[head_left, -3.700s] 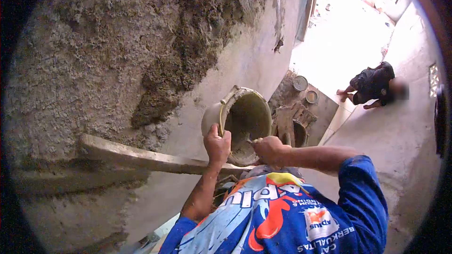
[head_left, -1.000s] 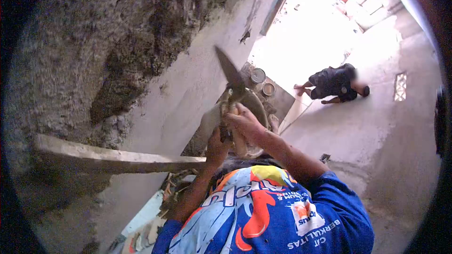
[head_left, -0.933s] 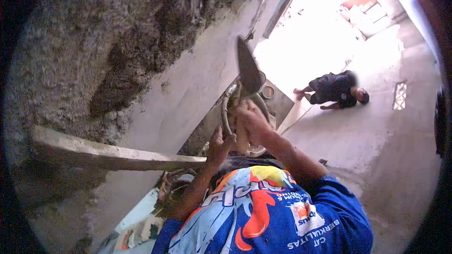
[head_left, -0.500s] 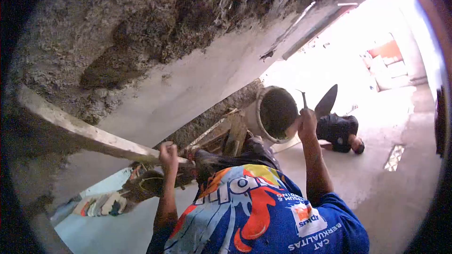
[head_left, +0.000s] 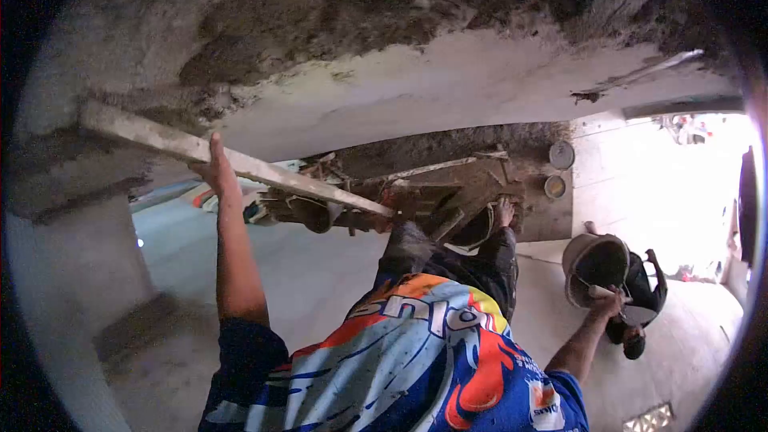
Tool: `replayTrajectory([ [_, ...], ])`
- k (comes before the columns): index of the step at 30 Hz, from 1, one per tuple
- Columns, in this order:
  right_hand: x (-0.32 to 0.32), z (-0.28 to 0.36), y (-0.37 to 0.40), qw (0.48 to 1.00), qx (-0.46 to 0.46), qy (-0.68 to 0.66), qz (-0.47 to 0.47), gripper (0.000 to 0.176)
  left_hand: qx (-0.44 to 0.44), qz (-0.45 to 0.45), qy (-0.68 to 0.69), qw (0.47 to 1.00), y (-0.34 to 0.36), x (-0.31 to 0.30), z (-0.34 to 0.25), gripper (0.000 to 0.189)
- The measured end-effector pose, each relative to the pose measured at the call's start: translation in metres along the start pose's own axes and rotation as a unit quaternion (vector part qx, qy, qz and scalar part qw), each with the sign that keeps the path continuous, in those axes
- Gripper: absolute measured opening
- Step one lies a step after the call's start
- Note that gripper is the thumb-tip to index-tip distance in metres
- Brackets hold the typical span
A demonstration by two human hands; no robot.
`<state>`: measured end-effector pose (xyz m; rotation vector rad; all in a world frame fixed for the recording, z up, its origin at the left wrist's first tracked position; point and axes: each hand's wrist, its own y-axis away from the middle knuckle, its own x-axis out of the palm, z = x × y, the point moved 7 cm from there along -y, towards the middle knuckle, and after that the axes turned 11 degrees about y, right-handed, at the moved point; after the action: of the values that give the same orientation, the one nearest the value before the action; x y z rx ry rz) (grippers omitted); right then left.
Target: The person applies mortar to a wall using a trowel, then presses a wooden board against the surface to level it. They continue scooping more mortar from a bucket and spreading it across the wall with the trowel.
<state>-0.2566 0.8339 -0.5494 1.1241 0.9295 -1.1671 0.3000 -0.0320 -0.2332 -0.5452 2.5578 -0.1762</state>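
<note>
My left hand (head_left: pixel 212 166) is closed over the top edge of a long wooden plank (head_left: pixel 144 134) that lies against the wall. My right arm reaches down and out to the right. My right hand (head_left: pixel 612 302) grips a mortar-stained bucket (head_left: pixel 594 266) at its rim, with what looks like a trowel handle held in the same grip. The bucket hangs in the air, its mouth turned toward me. My blue printed shirt (head_left: pixel 416 360) fills the lower middle of the view.
Rough wet plaster (head_left: pixel 336 16) covers the upper wall, with a smoother band (head_left: pixel 448 88) below it. Wooden staging (head_left: pixel 448 192) and a mortar heap (head_left: pixel 448 144) lie underfoot. Two round tins (head_left: pixel 560 156) stand on the floor. Another person (head_left: pixel 640 328) in dark clothes crouches below the bucket.
My view has swung downward. My left hand slid further out along the plank. My right hand lowered the bucket and trowel from beside the wall to down at my right side.
</note>
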Motion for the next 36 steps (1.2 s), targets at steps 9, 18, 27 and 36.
replayTrajectory([
  [9, 0.002, -0.091, 0.014, 0.774, 0.319, -0.545, -0.042, 0.023, 0.051, 0.032, 0.000, 0.998, -0.019, -0.011, 0.008, 0.090],
  [18, 0.026, -0.141, -0.016, 0.948, 0.144, -0.283, -0.027, 0.042, -0.057, 0.129, -0.084, 0.986, -0.081, -0.035, 0.058, 0.084],
  [27, 0.053, -0.136, -0.062, 0.853, 0.180, -0.489, -0.041, 0.027, -0.080, 0.112, -0.097, 0.986, -0.053, -0.030, 0.034, 0.096],
  [36, 0.072, -0.133, -0.116, 0.728, 0.222, -0.648, 0.025, 0.023, -0.089, 0.088, -0.098, 0.987, -0.057, -0.033, 0.036, 0.079],
])
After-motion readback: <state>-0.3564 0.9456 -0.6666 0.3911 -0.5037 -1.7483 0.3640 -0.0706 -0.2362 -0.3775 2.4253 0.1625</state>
